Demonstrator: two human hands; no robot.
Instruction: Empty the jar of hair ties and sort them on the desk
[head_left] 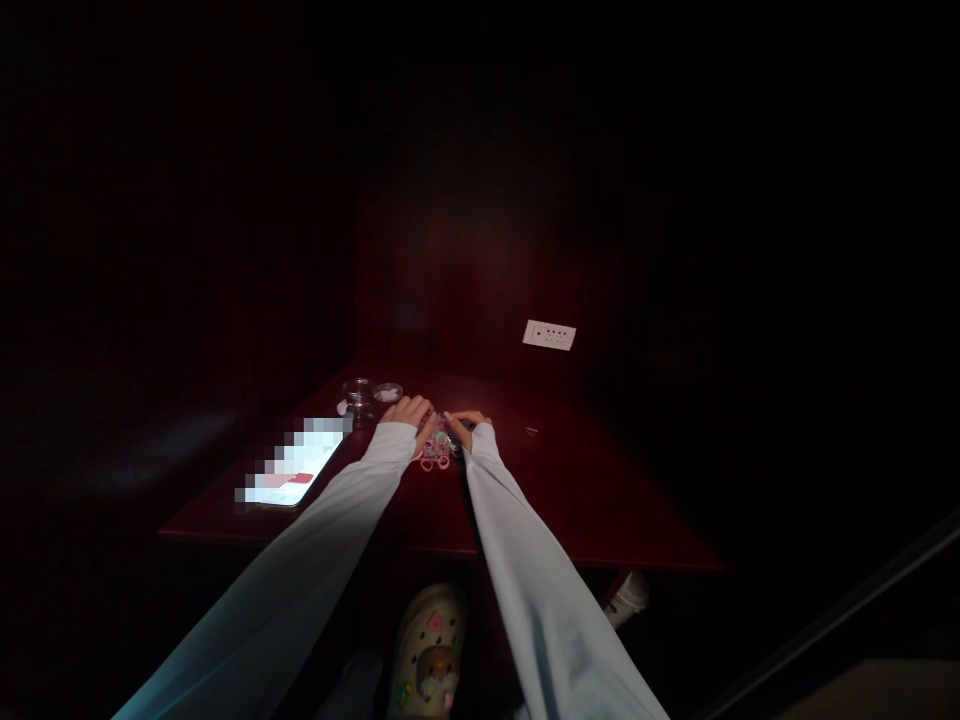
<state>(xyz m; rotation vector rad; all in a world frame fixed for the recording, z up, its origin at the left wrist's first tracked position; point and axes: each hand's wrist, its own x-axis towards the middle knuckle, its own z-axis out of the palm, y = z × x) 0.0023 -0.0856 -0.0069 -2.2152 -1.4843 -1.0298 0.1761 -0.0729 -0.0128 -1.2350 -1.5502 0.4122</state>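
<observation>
Both my arms in pale blue sleeves reach forward over a dark red wooden table (600,500). My left hand (409,411) and my right hand (466,422) rest close together on a small pile of pink and pastel ring-shaped pieces (436,450). The fingers of both hands are curled down onto the pile. What they pinch is too small to name.
A lit phone (296,465) lies at the table's left. A small clear glass jar (359,394) and a round lid (388,392) stand behind my left hand. A white wall socket (549,334) sits on the dark panel behind. A decorated clog (426,650) shows below the table.
</observation>
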